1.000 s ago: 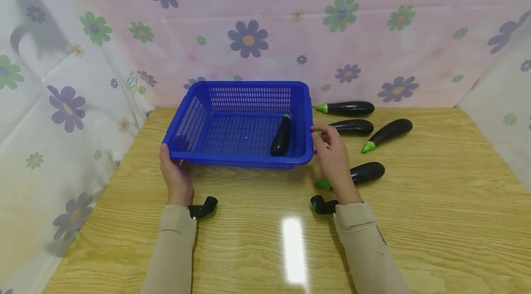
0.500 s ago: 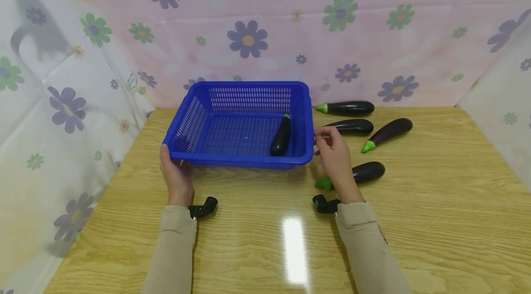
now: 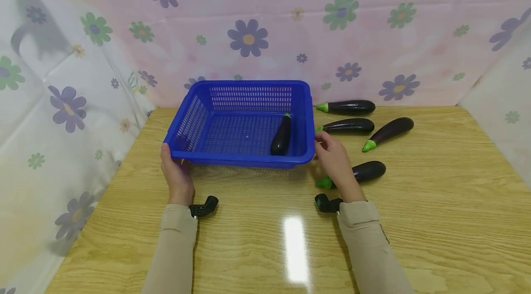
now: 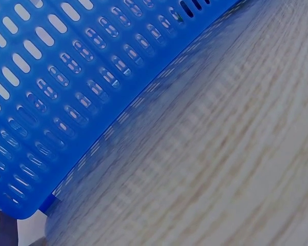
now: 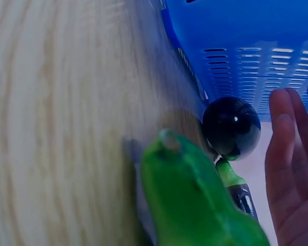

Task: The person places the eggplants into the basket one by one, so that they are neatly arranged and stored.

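In the head view a blue plastic basket stands on the table with one eggplant inside, near its right wall. My left hand grips the basket's front left corner, thumb at the rim, other fingers hidden beneath. My right hand is at the basket's right side; whether its fingertips touch the rim I cannot tell. The right wrist view shows extended fingers with nothing in them. Below them are a green eggplant stem and a glossy dark rounded end beside the basket.
Several eggplants lie right of the basket: one at the back, one before it, a slanted one, and a nearer one partly behind my right wrist. A flowered cloth hangs behind the wooden table.
My right hand has drawn back from the basket's right rim and shifted slightly nearer, uncovering more of an eggplant behind it. The left hand and basket stay in place.
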`<state>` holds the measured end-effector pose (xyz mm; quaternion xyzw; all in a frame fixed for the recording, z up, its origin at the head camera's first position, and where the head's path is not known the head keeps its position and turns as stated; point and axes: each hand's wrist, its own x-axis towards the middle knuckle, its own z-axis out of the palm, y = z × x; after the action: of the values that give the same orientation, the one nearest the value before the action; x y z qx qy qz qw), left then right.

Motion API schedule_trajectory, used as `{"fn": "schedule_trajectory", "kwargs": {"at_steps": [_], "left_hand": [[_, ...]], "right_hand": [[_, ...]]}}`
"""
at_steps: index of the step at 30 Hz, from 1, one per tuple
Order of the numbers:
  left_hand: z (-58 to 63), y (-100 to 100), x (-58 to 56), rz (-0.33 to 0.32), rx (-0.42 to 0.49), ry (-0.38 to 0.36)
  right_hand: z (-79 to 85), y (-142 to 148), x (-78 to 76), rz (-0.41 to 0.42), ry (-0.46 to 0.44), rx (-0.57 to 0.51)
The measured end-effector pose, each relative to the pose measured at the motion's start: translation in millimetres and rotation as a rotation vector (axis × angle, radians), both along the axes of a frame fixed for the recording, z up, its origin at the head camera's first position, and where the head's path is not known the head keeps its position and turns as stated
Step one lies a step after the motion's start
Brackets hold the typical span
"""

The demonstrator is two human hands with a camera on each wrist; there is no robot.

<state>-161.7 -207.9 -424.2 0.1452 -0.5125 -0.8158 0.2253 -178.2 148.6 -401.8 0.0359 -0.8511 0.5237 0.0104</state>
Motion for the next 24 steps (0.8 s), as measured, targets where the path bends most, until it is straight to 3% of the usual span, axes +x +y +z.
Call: {"fn": "schedule_trajectory", "kwargs": {"at_steps": [10,24], "left_hand": [[0.2,1.2,0.3,0.001,-0.001,-0.012],[-0.7,0.0,-0.8,-0.002,-0.02,-0.003]], "right_hand": [[-2.3,0.0,-1.1,0.049,-0.074,0.062],[-9.2,-0.6,-3.2,0.07,-0.07,0.091]]}}
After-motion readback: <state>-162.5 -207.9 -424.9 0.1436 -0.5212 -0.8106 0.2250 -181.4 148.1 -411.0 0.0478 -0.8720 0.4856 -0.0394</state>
